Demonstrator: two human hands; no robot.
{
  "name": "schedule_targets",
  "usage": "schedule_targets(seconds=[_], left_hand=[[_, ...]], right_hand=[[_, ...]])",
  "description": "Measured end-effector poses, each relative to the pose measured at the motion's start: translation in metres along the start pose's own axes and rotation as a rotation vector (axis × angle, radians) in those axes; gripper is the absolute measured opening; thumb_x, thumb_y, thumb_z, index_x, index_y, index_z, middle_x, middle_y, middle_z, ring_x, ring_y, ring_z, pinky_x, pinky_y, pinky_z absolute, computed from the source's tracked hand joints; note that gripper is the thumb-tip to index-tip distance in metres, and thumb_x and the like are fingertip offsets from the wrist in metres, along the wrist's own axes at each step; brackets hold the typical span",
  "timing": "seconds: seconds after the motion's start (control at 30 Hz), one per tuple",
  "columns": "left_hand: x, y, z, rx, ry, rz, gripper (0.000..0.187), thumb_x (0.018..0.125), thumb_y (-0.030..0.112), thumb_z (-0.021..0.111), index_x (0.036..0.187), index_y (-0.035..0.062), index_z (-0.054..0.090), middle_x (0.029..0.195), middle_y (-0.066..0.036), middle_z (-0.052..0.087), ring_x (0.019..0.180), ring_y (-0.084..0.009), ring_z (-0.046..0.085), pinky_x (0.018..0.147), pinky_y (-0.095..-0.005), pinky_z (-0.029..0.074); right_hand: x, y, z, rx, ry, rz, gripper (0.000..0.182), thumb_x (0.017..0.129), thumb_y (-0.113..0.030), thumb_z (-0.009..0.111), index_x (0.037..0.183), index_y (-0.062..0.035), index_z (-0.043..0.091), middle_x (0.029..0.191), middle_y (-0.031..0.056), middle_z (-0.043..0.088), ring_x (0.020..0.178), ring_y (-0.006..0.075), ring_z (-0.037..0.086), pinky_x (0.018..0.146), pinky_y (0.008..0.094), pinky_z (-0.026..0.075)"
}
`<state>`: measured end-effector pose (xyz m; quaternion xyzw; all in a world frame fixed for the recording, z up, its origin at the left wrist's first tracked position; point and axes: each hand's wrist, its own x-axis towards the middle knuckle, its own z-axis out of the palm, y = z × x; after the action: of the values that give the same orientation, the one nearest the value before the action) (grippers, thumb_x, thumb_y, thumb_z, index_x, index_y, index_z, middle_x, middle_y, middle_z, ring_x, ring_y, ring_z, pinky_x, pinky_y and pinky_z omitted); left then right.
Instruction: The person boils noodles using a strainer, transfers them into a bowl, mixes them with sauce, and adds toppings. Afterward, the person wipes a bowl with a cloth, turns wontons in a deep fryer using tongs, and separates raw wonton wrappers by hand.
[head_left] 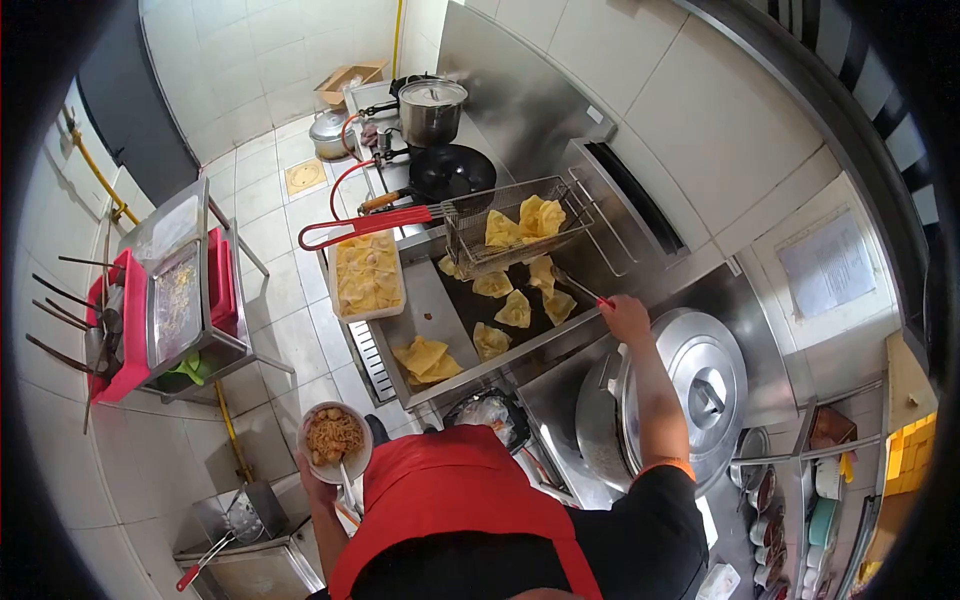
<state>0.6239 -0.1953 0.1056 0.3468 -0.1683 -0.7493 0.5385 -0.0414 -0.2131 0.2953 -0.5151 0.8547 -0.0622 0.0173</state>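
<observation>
Right hand (626, 318): fingers clamped on a utensil (584, 289) over the near edge of the fryer (545, 346). Left hand (318, 490): fingers gripping a bowl (362, 437).

White bowl (327, 474), noodles (336, 440) inside, spoon (347, 484) leaning on rim; red-handled metal utensil (584, 288) slanted over fryer (465, 318), tip near yellow folded pieces (514, 310) scattered inside.

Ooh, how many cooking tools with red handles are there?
3 that I can see: the wire basket over the fryer, the slim tool in the right hand, and the long-handled strainer at the lower left. Others may be hidden.
</observation>
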Motion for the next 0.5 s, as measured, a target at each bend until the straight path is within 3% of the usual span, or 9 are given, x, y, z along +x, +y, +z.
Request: schedule_targets(seconds=[0.13,0.33,0.43,0.5], left_hand=[[0.008,0.002,0.009,0.049,-0.028,-0.025,0.073,0.097,0.063,0.031,0.148,0.0106,0.032,0.146,-0.012,0.043,0.132,-0.0308,0.044,0.11,-0.0462,0.037],[0.007,0.003,0.013,-0.03,0.022,-0.063,0.071,0.1,0.059,0.027,0.15,0.0094,0.028,0.149,-0.013,0.039,0.135,-0.031,0.041,0.11,-0.0466,0.036],[0.002,0.002,0.006,-0.004,-0.04,-0.049,0.072,0.099,0.06,0.028,0.151,0.0098,0.026,0.15,-0.012,0.037,0.136,-0.0306,0.039,0.111,-0.0468,0.035],[0.0,0.0,-0.005,0.018,-0.033,-0.035,0.074,0.098,0.062,0.028,0.151,0.0098,0.025,0.151,-0.012,0.035,0.137,-0.0305,0.038,0.112,-0.0468,0.034]], right_hand=[[0.022,0.011,0.04,-0.088,-0.013,0.073,0.036,0.089,-0.037,0.057,0.094,-0.0034,0.07,0.096,0.0201,0.069,0.093,0.0387,0.066,0.08,0.0489,0.053],[0.012,-0.016,0.044,-0.202,-0.182,0.223,0.022,0.086,-0.018,0.06,0.097,-0.004,0.072,0.101,0.0176,0.07,0.094,0.0341,0.069,0.078,0.043,0.057],[0.013,-0.007,0.071,-0.282,-0.194,0.131,0.027,0.087,-0.029,0.063,0.098,-0.0066,0.074,0.101,0.0167,0.071,0.097,0.0333,0.069,0.08,0.0444,0.056],[0.018,-0.006,0.08,-0.266,-0.293,0.153,0.024,0.086,-0.024,0.063,0.098,-0.0069,0.074,0.101,0.0166,0.071,0.096,0.033,0.069,0.079,0.0431,0.057]])
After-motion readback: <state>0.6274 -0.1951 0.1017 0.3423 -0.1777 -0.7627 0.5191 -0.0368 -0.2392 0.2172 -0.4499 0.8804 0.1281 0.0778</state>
